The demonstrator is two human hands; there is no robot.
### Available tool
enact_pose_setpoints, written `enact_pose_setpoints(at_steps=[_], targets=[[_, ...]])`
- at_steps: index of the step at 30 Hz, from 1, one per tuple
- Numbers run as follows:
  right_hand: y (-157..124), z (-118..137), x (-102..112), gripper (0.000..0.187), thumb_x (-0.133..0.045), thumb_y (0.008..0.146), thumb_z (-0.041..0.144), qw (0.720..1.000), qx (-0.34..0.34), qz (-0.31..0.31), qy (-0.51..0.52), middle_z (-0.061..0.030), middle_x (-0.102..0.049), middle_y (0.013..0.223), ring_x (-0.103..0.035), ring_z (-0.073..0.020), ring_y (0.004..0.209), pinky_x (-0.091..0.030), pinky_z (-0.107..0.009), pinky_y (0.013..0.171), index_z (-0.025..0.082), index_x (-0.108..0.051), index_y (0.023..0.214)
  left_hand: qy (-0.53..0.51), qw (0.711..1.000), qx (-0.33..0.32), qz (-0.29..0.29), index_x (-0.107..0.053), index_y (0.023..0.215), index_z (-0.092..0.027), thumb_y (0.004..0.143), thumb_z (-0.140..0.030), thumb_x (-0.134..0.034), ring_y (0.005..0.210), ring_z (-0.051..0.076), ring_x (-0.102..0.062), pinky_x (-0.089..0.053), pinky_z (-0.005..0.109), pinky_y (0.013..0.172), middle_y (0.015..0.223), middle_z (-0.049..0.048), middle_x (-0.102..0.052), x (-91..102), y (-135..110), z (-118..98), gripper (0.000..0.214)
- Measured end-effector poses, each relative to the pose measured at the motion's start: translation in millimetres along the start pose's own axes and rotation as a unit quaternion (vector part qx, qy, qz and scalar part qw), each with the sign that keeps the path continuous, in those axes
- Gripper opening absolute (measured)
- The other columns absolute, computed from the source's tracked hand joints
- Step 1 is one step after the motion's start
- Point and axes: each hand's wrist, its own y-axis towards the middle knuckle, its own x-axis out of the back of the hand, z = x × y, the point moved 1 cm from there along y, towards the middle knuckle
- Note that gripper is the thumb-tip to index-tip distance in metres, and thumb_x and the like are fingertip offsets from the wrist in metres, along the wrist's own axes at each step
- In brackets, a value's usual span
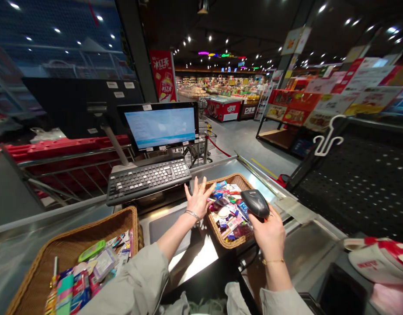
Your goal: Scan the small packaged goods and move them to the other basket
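Clasping a scanner (255, 203) are the right fingers (275, 215); left fingers (195, 187) splay empty; metal counter (221, 166) below, lit shop (242, 134) beyond.

The bottom edge cuts the larger basket (47, 249); a sleeve (132, 282) hides some goods (105, 262). The screen (160, 124) is unreadable. The scanner (255, 202) covers part of the smaller basket (233, 243).
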Motion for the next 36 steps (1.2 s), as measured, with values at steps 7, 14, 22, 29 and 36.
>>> enact_pose_setpoints(at_steps=[7,14,22,29,36], targets=[[2,4,-4,0.039,-0.065,0.064,0.049,1.0,0.001,0.014,0.004,-0.0185,-0.066,0.12,-0.054,-0.035,0.121,-0.041,-0.048,0.103,0.016,-0.073,0.084,-0.011,0.996,0.081,0.042,-0.032,0.15,-0.029,0.084,-0.039,-0.064,0.148,0.039,0.003,-0.002,0.075,0.108,0.163,0.0099,-0.008,1.9,-6,13,0.074],[-5,34,-28,0.036,-0.064,0.065,0.047,0.996,0.045,0.067,0.032,-0.0176,-0.067,0.118,-0.054,-0.0348,0.121,-0.041,-0.048,0.102,0.017,-0.074,0.082,-0.023,0.99,0.135,0.014,-0.031,0.15,-0.029,0.083,-0.048,-0.063,0.148,0.039,0.002,-0.003,0.073,0.11,0.163,0.0108,-0.01,25.8,-30,38,0.076],[-20,70,-53,0.036,-0.063,0.066,0.049,0.987,0.093,0.12,0.048,-0.0148,-0.067,0.118,-0.056,-0.033,0.118,-0.042,-0.046,0.1,0.019,-0.074,0.084,-0.02,0.981,0.19,-0.013,-0.031,0.15,-0.028,0.084,-0.047,-0.063,0.148,0.039,0.002,-0.004,0.07,0.112,0.162,0.0122,-0.012,52.3,-63,66,0.076],[-37,89,-78,0.033,-0.062,0.069,0.051,0.977,0.14,0.148,0.062,-0.0136,-0.071,0.104,-0.054,-0.0327,0.121,-0.041,-0.046,0.101,0.02,-0.071,0.076,-0.012,0.976,0.213,-0.049,-0.031,0.15,-0.027,0.084,-0.045,-0.062,0.148,0.039,0.001,-0.006,0.069,0.113,0.162,0.0136,-0.013,61.1,-92,93,0.075],[-58,107,-109,0.031,-0.063,0.07,0.048,0.957,0.197,0.193,0.087,-0.0179,-0.07,0.11,-0.05,-0.0335,0.127,-0.041,-0.047,0.103,0.018,-0.072,0.073,-0.015,0.964,0.262,-0.046,-0.03,0.15,-0.025,0.085,-0.046,-0.061,0.148,0.037,0.003,-0.006,0.066,0.114,0.162,0.0136,-0.01,75.1,-132,116,0.076]])
